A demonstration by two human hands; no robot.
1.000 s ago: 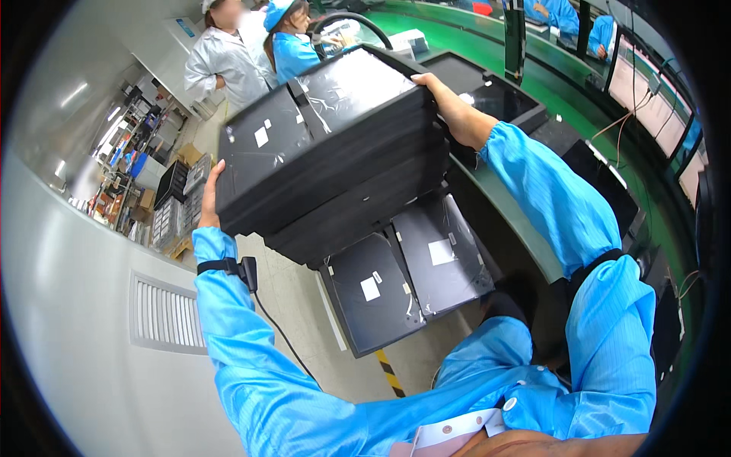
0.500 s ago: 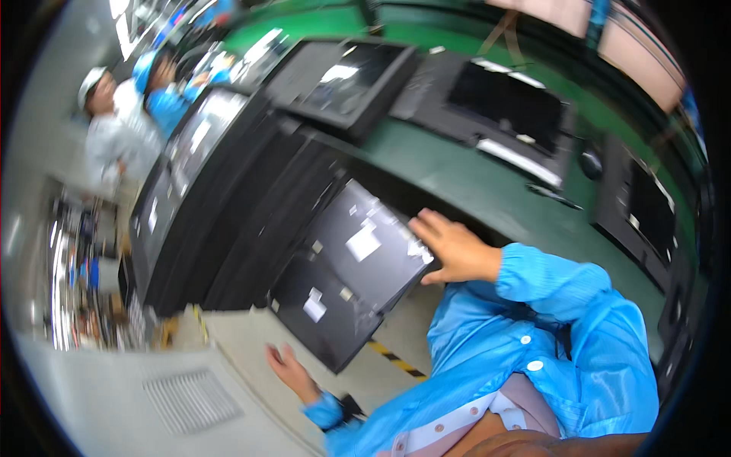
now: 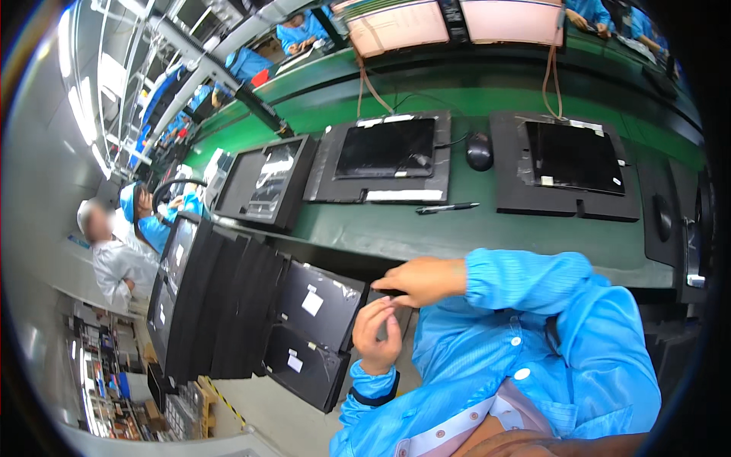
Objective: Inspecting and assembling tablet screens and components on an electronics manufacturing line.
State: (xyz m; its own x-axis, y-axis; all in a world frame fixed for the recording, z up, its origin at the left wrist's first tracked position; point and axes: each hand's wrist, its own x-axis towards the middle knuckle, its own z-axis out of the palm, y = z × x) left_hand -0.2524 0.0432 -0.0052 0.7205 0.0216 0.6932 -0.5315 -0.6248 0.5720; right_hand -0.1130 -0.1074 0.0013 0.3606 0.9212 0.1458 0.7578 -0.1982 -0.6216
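Observation:
My two hands meet over the near edge of the green bench. My right hand [image 3: 426, 280] comes in from the right, fingers stretched leftward and thumb apart. Its thumb is at the fingertips of my left hand [image 3: 377, 337], whose fingers are bent and drawn together; anything small in them cannot be made out. Just left of my hands stand black foam trays with dark flat panels: an upper panel [image 3: 324, 293] and a lower panel [image 3: 303, 362], each bearing a white label. A dark strap [image 3: 377, 392] circles my left wrist.
More black foam trays [image 3: 221, 305] stand packed to the left. On the green bench [image 3: 358, 228] lie a foam tray [image 3: 230, 186], two foam fixtures holding dark screens [image 3: 384, 148] [image 3: 576, 156], a mouse [image 3: 479, 151] and a pen [image 3: 448, 207]. Co-workers [image 3: 122, 263] stand far left; monitors [image 3: 512, 21] rise behind.
My view has turned, bringing more of the bench into sight. My right hand has come off the upper panel's edge, and my left hand has risen from below the panels to meet it.

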